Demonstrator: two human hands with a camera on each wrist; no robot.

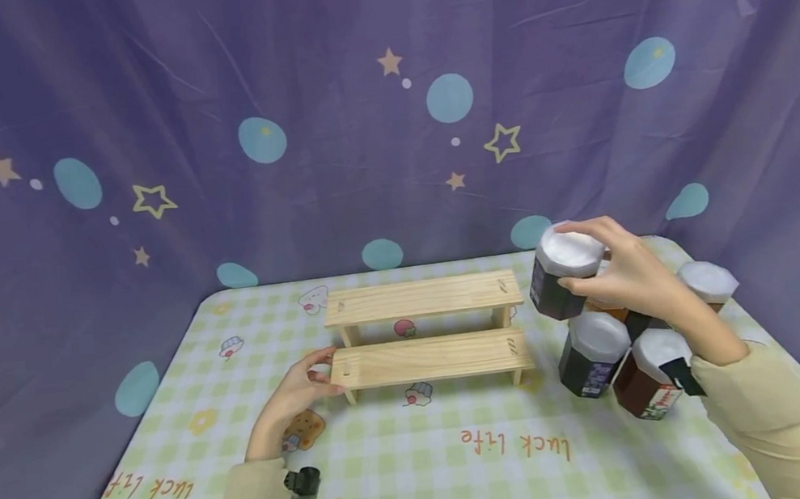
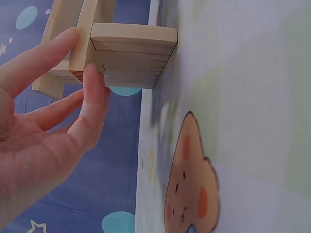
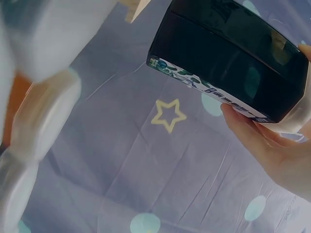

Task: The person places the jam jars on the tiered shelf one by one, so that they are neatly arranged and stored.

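Observation:
My right hand [image 1: 622, 271] grips a dark jar with a white lid [image 1: 569, 268], raised above several other jars. Its fingers are around the lid and upper side; in the right wrist view the dark body of the jar [image 3: 228, 58] shows with a printed label along one edge. A two-step wooden shelf [image 1: 429, 358] stands mid-table. At the left end of its lower step, my left hand [image 1: 298, 394] pinches the board, with fingers on both of its faces in the left wrist view, where the shelf's end [image 2: 133, 53] is close by.
Below and beside my right hand stand white-lidded jars, among them a dark jar [image 1: 594, 355], a red-brown jar [image 1: 651, 377] and one at the far right [image 1: 708, 282]. A checked cloth [image 1: 394, 470] covers the table. Behind it hangs a purple curtain [image 1: 322, 62].

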